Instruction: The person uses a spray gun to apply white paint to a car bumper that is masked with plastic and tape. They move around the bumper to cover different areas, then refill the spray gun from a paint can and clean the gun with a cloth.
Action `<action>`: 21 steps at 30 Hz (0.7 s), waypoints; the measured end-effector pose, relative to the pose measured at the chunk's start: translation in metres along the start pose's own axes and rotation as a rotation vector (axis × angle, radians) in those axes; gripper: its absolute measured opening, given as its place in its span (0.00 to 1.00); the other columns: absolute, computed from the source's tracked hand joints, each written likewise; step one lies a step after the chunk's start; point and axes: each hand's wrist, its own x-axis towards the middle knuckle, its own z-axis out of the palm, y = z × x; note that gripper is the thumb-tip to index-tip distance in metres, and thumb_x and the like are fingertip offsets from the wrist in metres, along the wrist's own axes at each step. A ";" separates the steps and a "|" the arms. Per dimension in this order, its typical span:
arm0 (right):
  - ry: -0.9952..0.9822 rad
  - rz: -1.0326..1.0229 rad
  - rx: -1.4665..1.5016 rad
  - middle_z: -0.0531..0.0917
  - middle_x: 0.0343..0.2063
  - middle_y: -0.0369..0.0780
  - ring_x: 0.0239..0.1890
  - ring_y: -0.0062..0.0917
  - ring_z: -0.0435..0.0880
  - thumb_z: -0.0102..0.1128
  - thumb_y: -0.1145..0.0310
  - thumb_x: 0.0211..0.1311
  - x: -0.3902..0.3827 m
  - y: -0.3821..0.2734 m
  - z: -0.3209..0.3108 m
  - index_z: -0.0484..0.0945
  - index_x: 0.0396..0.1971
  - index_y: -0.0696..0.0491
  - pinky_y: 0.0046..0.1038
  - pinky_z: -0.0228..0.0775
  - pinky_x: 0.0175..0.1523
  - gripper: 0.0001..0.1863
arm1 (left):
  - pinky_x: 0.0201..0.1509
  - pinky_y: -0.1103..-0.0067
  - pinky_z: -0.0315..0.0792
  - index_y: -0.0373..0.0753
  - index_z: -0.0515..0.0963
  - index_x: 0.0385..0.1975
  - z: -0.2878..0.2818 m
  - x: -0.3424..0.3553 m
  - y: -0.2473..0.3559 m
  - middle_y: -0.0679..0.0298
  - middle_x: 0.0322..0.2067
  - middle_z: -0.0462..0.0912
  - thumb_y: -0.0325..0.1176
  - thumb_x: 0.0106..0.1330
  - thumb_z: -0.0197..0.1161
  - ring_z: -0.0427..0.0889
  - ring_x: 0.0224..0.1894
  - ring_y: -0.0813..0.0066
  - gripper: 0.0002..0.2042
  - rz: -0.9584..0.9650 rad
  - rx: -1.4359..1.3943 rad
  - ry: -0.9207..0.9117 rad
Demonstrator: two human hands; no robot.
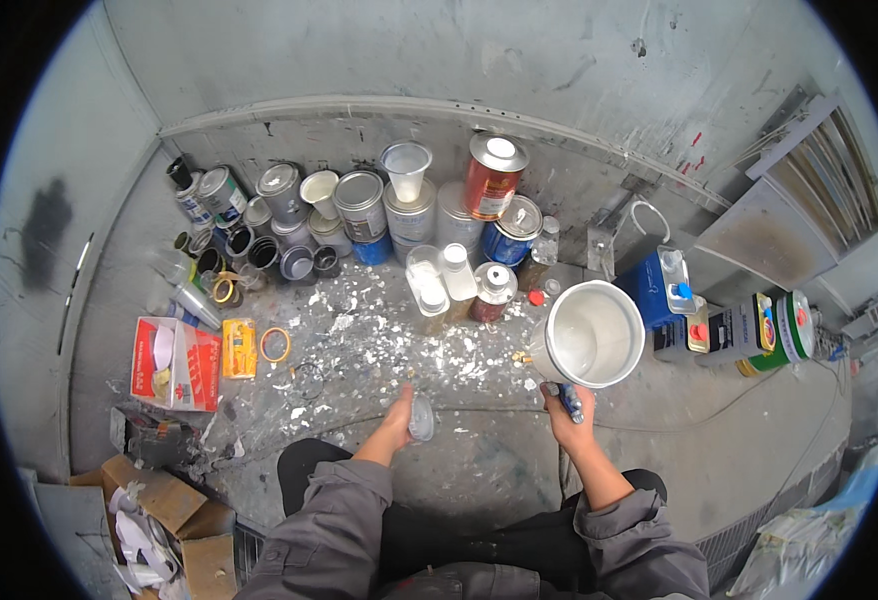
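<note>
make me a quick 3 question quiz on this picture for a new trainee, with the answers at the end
1. Which hand holds the clear plastic cup?
2. True or false: the white bucket stands to the right of the red and white box.
3. The small packet next to that box is mostly: a) green, b) black, c) yellow.

Key: 1. The left hand. 2. True. 3. c.
</note>
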 end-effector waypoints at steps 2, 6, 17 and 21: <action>0.003 0.037 0.030 0.84 0.26 0.38 0.27 0.23 0.81 0.69 0.78 0.61 -0.008 -0.005 -0.002 0.84 0.36 0.58 0.29 0.73 0.36 0.05 | 0.61 0.44 0.74 0.42 0.63 0.74 -0.001 0.016 -0.004 0.55 0.64 0.77 0.74 0.73 0.48 0.80 0.62 0.53 0.43 -0.068 0.049 -0.047; -0.009 -0.103 -0.114 0.89 0.37 0.44 0.40 0.38 0.88 0.65 0.81 0.55 -0.025 -0.002 -0.006 0.85 0.43 0.58 0.36 0.79 0.51 0.14 | 0.60 0.36 0.70 0.45 0.63 0.74 0.009 0.026 -0.005 0.55 0.66 0.76 0.73 0.73 0.47 0.78 0.64 0.48 0.42 -0.177 0.092 -0.171; -0.284 -0.356 -0.259 0.86 0.36 0.49 0.40 0.52 0.85 0.67 0.83 0.46 0.022 -0.063 0.045 0.82 0.44 0.54 0.41 0.78 0.48 0.21 | 0.69 0.56 0.71 0.43 0.69 0.72 0.031 -0.151 0.077 0.58 0.66 0.76 0.69 0.77 0.46 0.77 0.66 0.60 0.38 0.160 -0.206 -0.234; -0.398 -0.368 -0.101 0.88 0.47 0.46 0.50 0.34 0.87 0.67 0.79 0.61 0.077 -0.117 0.113 0.79 0.58 0.58 0.36 0.76 0.57 0.23 | 0.65 0.73 0.71 0.41 0.77 0.64 0.000 -0.234 0.079 0.60 0.54 0.82 0.68 0.78 0.45 0.80 0.56 0.71 0.36 0.568 -0.479 -0.186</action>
